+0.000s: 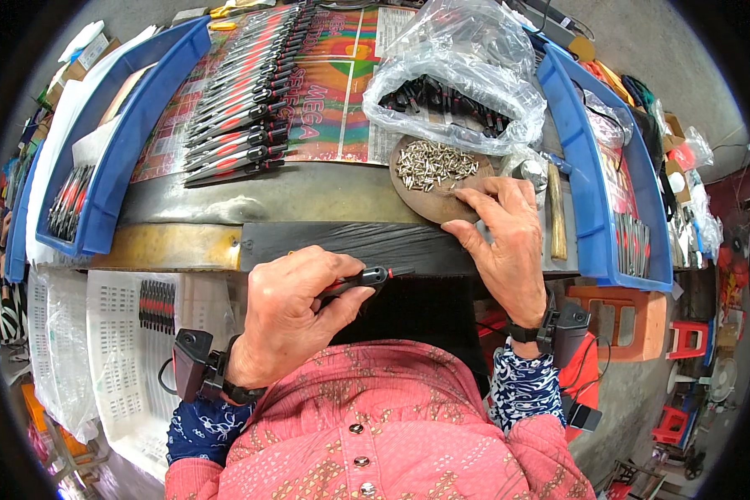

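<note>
My left hand [292, 300] is closed around a slim black-handled tool part [377, 275] with a bit of red and a thin dark tip pointing right. Its far end is hidden in my palm. My right hand [507, 237] rests at the edge of a round brown dish [412, 200]. Thumb and index finger are apart there, with nothing visible between them. Small silvery metal pins or rivets [433, 165] lie heaped in the dish, just beyond my fingertips.
Many black, red and silver tools [237, 137] lie in a row on the bench. Black parts fill a clear plastic bag [458, 117]. A hammer [556, 208] lies near the right blue tray [596, 192]; another blue tray [100, 200] stands left. Below is a white basket [117, 375].
</note>
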`<state>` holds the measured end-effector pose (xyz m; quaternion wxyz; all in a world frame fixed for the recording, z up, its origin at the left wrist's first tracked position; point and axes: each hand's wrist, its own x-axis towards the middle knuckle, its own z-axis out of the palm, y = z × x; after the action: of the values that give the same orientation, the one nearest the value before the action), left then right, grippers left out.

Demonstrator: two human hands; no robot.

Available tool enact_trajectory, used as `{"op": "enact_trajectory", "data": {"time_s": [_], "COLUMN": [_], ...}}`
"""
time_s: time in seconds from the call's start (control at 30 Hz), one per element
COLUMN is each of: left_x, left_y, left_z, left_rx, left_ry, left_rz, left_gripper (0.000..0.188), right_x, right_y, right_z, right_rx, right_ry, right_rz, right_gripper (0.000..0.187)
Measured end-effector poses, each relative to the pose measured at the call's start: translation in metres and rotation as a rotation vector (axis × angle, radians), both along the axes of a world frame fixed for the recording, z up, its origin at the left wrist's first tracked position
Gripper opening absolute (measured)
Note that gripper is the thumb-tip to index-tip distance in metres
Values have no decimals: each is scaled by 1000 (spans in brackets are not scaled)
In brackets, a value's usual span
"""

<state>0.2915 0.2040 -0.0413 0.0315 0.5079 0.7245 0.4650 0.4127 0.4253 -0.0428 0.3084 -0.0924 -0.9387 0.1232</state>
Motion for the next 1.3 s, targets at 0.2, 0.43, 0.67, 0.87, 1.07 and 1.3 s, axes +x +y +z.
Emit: {"op": "enact_trajectory", "data": {"time_s": [0.2,0.43,0.67,0.87,1.07,1.3], "left_x": [1,5,13,21,26,27], "left_y": [-1,-5,-5,-3,-4,-5], "left_z": [2,6,5,4,7,9], "left_rx": [-4,-24,-15,3,34,-6], "left_ry": [-2,16,-15,11,32,123], "left_rz": [-2,-13,-26,-43,-53,-54], "left_gripper": [22,21,20,21,23,22], "right_x": [9,9,16,18,17,18], "right_y": [-1,1,-33,-62,-67,-69], "right_z": [-1,-1,5,3,0,0], "right_rx": [-116,-228,-507,-777,-863,-866], "right_ry": [-18,40,169,177,154,135], "right_rz": [12,88,143,342,394,370], "right_gripper": [23,12,10,10,10,9]}}
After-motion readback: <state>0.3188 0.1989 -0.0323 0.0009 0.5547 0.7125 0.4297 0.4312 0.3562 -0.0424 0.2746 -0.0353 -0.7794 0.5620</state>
